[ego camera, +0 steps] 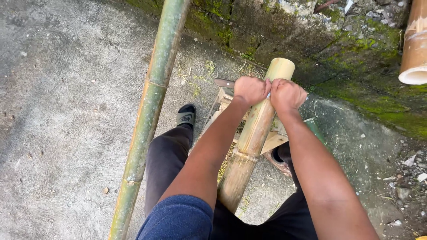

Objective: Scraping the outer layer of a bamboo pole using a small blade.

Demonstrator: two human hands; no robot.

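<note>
A pale green-yellow bamboo pole (249, 142) slants up from between my legs, its cut end pointing at the mossy wall. My left hand (250, 89) and my right hand (287, 94) are closed side by side across the pole near its top. Both grip a knife; its dark handle (223, 82) sticks out left of my left hand and a sliver of blade shows between the fists. The pole rests on a low wooden stand (272, 141) beneath it.
A long green bamboo pole (150, 111) runs diagonally on the left over the concrete ground. Another cut bamboo end (414, 49) shows at the top right. The mossy wall (356, 49) lies ahead. My left foot wears a black sandal (186, 114). Gravel lies at the right.
</note>
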